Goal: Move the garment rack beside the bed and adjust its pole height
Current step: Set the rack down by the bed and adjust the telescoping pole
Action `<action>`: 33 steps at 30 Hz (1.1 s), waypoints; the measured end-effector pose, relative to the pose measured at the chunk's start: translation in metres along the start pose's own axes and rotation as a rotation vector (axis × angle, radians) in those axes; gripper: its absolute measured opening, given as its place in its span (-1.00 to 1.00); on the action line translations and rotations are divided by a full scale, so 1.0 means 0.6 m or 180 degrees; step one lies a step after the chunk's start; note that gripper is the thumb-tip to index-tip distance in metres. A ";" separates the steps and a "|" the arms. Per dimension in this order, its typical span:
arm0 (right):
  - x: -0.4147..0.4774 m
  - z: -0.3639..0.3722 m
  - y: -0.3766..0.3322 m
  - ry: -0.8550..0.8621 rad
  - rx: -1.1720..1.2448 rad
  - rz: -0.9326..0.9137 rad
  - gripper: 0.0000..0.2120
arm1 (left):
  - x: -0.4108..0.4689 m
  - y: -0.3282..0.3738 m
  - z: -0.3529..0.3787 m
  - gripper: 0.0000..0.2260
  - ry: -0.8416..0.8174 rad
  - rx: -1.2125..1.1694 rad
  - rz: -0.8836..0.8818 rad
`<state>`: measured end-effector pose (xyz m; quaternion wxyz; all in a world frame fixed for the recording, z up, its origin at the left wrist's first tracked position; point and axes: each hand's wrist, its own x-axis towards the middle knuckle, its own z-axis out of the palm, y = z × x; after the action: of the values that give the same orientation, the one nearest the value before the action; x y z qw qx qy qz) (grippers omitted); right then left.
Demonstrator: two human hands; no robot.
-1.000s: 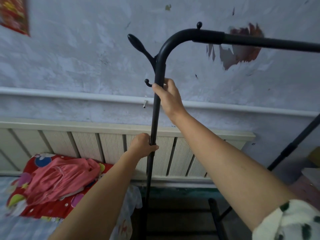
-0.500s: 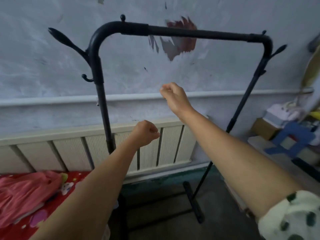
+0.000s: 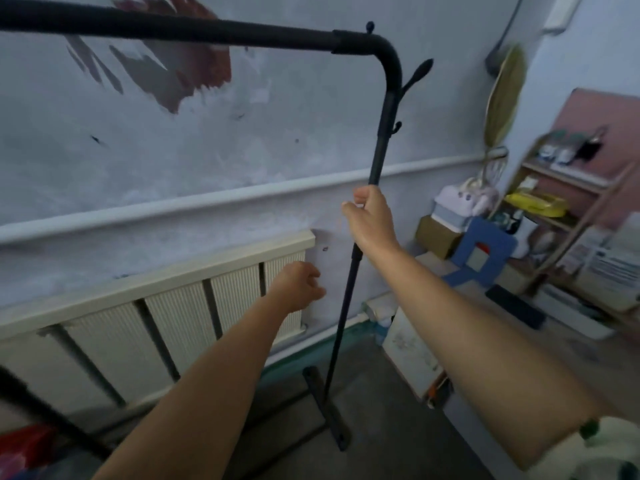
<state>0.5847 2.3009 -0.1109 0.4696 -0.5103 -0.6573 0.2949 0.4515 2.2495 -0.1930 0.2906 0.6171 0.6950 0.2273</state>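
Gripping the right upright pole (image 3: 379,152) of the black garment rack (image 3: 214,29) with our right hand (image 3: 370,220), fingers wrapped around it just above the pole's joint, we reach our left hand (image 3: 299,287) out loosely curled, holding nothing, short of the pole. Beside the cream headboard (image 3: 156,299), the rack stands against the grey wall (image 3: 277,126), its foot (image 3: 325,407) on the floor

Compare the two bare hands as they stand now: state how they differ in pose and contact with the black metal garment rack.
The right hand is wrapped around the black metal garment rack's upright pole; the left hand touches nothing, short of that pole. The right hand sits higher; the left hand is lower, in front of the cream slatted headboard. The left hand's fingers are loosely curled. Both arms are bare and reach forward.
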 end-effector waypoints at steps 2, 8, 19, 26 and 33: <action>0.050 -0.019 0.042 0.0121 -0.0053 0.0048 -0.69 | 0.059 0.024 0.038 -0.49 -0.0051 -0.0033 -0.0124; 0.177 -0.039 0.129 -0.0042 0.0221 0.0236 -0.47 | 0.208 0.066 0.117 -0.29 -0.0110 -0.0227 -0.0351; 0.283 -0.005 0.205 -0.1111 0.1360 0.0277 -0.84 | 0.353 0.070 0.191 -0.51 0.0114 -0.0494 -0.0512; 0.286 0.021 0.222 -0.0569 0.1545 0.0183 -0.64 | 0.380 0.064 0.205 -0.86 0.0058 -0.0739 -0.0514; 0.294 0.025 0.234 -0.0276 0.1599 0.0039 -0.62 | 0.397 0.067 0.210 -0.87 -0.0087 -0.0773 -0.0416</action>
<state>0.6196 2.5123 -0.1827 0.5513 -0.3685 -0.5798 0.4734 0.5504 2.4856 -0.2867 0.3868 0.5339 0.6970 0.2820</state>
